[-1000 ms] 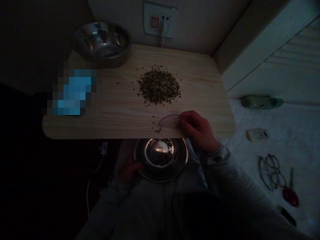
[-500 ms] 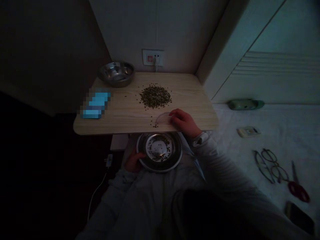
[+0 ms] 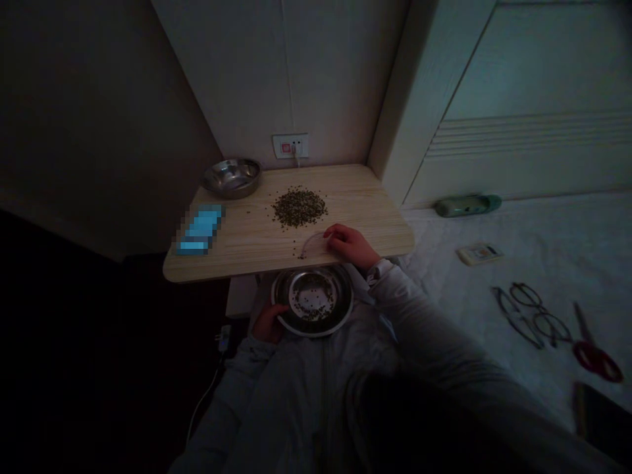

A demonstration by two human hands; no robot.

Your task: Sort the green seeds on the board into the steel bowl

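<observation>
Pale wood tabletop [image 3: 237, 253], rounded at its corners, stands against a wall in a dim room. We have open wood along its right edge and beyond the small dark grains [image 3: 299, 207], heaped past our right hand [image 3: 351, 246], whose fingers pinch a clear curved piece [image 3: 312, 243] near the front edge. Below that edge, our left hand [image 3: 269, 323] grips the rim of a steel bowl [image 3: 345, 315] with scattered grains inside.

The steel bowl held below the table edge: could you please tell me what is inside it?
Small dark grains lie scattered over the floor of the steel bowl, held by the left hand. Whatever the table edge covers at its far rim cannot be seen.
</observation>
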